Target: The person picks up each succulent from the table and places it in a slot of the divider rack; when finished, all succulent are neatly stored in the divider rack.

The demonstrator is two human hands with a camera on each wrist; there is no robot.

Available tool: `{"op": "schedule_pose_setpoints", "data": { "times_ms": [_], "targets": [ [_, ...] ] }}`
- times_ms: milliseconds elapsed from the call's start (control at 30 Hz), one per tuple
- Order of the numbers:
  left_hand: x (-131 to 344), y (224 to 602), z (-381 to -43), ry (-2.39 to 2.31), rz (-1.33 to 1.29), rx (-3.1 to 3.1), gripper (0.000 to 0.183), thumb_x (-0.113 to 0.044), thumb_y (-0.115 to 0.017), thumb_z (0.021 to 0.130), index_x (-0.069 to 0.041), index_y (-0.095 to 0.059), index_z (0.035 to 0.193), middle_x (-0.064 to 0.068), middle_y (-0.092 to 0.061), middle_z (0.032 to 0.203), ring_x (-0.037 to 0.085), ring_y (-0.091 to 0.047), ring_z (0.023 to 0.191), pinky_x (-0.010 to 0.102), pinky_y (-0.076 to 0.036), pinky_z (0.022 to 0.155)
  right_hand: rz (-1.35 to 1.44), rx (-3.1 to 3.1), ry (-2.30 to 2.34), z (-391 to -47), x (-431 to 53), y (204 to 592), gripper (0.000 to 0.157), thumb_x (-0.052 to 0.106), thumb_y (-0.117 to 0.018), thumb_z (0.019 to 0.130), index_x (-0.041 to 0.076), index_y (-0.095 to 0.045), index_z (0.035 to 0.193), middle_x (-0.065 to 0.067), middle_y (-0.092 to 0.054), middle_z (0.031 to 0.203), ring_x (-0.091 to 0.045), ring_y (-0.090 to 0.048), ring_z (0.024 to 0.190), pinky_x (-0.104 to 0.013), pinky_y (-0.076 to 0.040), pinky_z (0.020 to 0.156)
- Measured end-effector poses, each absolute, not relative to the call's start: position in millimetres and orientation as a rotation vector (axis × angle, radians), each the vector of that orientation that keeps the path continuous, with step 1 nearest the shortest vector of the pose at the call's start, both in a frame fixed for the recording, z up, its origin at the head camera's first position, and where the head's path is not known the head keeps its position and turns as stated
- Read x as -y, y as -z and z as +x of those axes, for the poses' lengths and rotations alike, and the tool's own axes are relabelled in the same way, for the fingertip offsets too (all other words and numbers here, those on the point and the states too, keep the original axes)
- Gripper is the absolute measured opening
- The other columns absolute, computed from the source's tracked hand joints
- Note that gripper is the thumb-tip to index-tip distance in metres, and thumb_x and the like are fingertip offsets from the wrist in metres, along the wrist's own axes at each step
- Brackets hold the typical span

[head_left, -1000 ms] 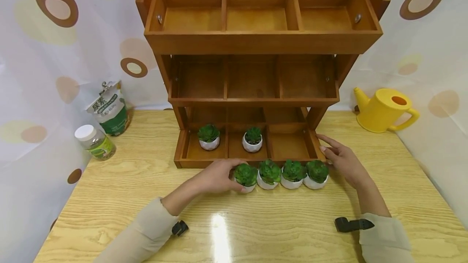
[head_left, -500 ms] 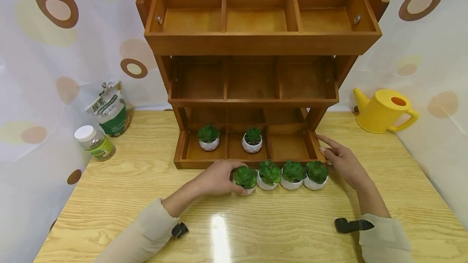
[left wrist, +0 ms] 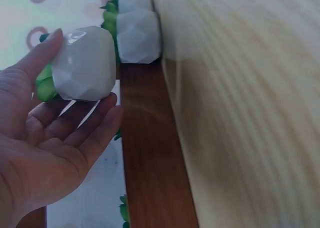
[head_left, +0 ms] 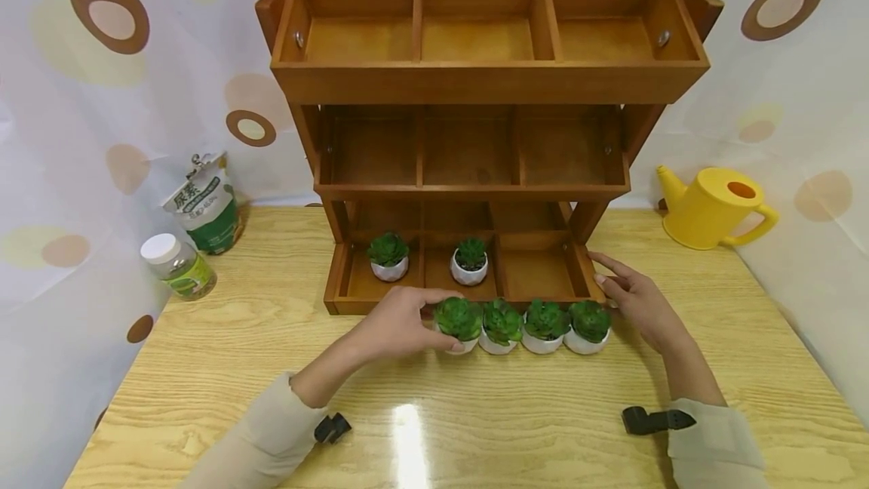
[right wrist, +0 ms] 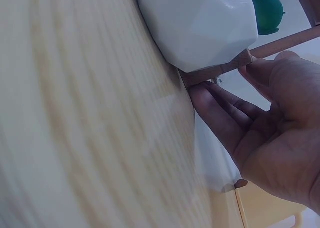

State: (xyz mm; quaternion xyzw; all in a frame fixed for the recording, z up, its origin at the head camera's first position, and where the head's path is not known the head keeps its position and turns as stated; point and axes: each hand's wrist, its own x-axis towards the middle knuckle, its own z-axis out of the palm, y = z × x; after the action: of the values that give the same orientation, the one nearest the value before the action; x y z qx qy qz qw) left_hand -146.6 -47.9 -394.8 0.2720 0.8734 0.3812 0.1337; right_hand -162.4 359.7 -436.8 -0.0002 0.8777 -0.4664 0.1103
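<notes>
My left hand [head_left: 400, 324] holds a potted succulent [head_left: 458, 319] at the left end of a row along the shelf's front edge. In the left wrist view its white faceted pot [left wrist: 85, 62] sits between thumb and fingers, clear of the table. Several similar potted succulents [head_left: 545, 323] stand to its right. My right hand [head_left: 638, 302] rests at the right end of the wooden shelf's bottom tier [head_left: 587, 270]. Its fairly straight fingers [right wrist: 215, 112] touch the side board near the rightmost white pot [right wrist: 200, 27]. Two more succulents [head_left: 389, 253] sit in the tier's left and middle compartments.
The tiered wooden shelf [head_left: 489, 83] rises behind the row, its upper tiers divided into bare compartments. A yellow watering can [head_left: 709, 206] stands at the right. At the left are a white-lidded jar [head_left: 179, 266] and a green-and-white bag [head_left: 207, 206]. Pale wood tabletop [head_left: 529, 421] lies in front.
My left hand first drew its succulent slightly left and toward me, apart from the row, then raised it a little and back toward the row. My right hand stays at the shelf's end.
</notes>
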Motion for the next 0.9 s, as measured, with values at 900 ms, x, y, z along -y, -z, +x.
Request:
{"op": "schedule_pose_setpoints", "data": {
  "times_ms": [900],
  "targets": [
    [2.2, 363.0, -176.9, -1.292, 0.796, -2.446, 0.065, -0.039, -0.086, 0.081, -0.025, -0.063, 0.139, -0.003, -0.074, 0.120, 0.011, -0.074, 0.097, 0.023, -0.058, 0.080, 0.022, -2.549, 1.396, -162.2, -359.1, 436.2, 0.056, 0.040, -0.040, 0.110, 0.028, -0.025, 0.162, -0.028, -0.042, 0.154, -0.035, -0.055, 0.128, -0.026, -0.057, 0.088]
  ]
}}
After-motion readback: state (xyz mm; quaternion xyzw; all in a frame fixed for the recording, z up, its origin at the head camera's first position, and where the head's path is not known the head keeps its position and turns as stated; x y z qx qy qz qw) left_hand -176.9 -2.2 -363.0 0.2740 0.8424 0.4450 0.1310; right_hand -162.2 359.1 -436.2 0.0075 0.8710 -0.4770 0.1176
